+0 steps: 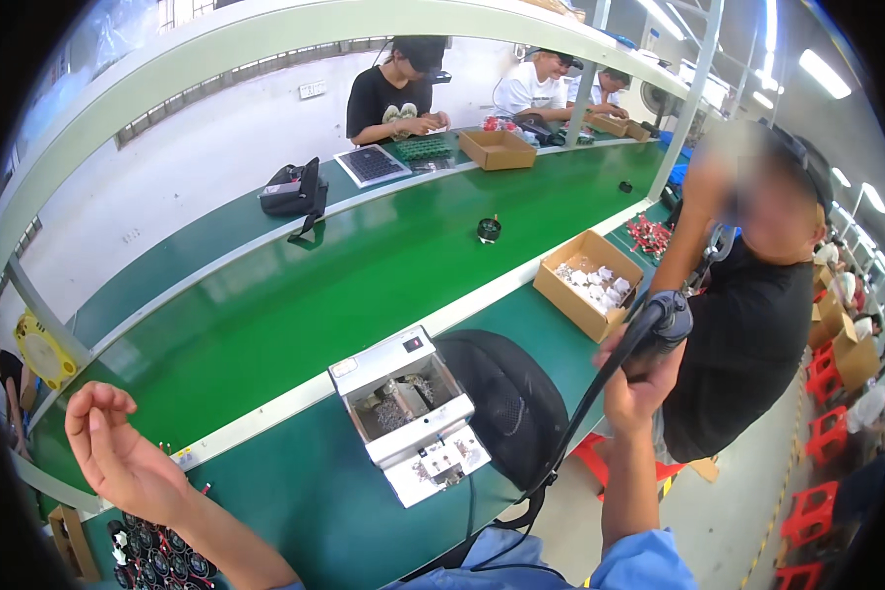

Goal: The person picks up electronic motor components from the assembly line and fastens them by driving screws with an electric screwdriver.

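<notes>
Along the near green workbench (295, 492), two bare hands are held well apart. At near right, the right hand (637, 388) curls round one black cabled device (667, 317), raised before one co-worker in black (747, 344). At near left, the left hand (118, 462) is lifted, half open with fingers loosely bent, near a cluster of round black parts (157, 565) too crowded to count. Between the hands sits one white machine (369, 377) with an open-topped hopper; one black mesh item (511, 403) is just to its right. One pale rail (482, 297) edges the bench's far side; beyond, a wide green belt (295, 315) stretches, carrying two small dark items (489, 231). One cardboard box (568, 309) of white pieces stands at far right.
</notes>
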Available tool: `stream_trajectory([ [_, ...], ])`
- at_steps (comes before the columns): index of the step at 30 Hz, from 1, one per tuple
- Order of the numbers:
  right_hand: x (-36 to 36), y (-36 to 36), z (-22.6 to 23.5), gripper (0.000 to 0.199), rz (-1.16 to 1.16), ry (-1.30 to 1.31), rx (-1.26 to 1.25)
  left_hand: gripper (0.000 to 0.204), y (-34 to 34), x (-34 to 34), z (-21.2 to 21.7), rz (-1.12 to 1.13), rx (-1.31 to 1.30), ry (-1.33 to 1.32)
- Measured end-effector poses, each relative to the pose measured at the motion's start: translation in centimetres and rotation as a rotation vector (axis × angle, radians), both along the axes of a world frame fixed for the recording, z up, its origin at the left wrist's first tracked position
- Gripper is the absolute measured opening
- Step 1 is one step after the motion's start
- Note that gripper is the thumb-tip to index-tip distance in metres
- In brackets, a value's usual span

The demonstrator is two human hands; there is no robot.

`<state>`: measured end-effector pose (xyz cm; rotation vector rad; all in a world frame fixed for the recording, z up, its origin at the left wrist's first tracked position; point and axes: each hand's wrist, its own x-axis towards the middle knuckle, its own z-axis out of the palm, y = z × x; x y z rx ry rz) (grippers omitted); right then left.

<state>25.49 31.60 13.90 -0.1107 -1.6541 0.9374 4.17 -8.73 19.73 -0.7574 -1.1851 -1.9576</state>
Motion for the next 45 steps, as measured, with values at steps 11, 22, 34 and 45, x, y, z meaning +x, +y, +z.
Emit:
stream_trajectory([
  [11, -6.7, 6.9, -0.4, 0.068, -0.001, 0.163, 0.052, 0.026, 11.2, -9.6, -1.2, -0.369, -1.009, -0.564],
  [22, -10.3, 8.3, -0.2, 0.092, 0.025, 0.388, -0.02, 0.041, 34.8, -18.8, -4.9, -0.702, -1.744, -0.588],
  [34, -10.1, 8.9, -0.9, 0.085, -0.157, 0.273, 0.055, 0.063, 49.5, -22.8, -11.8, -1.017, -1.572, -0.896],
  [45, -8.5, 8.9, -2.4, 0.084, -0.033, 0.3, -0.016, 0.034, 46.7, -21.6, -13.0, -1.051, -1.389, -0.921],
])
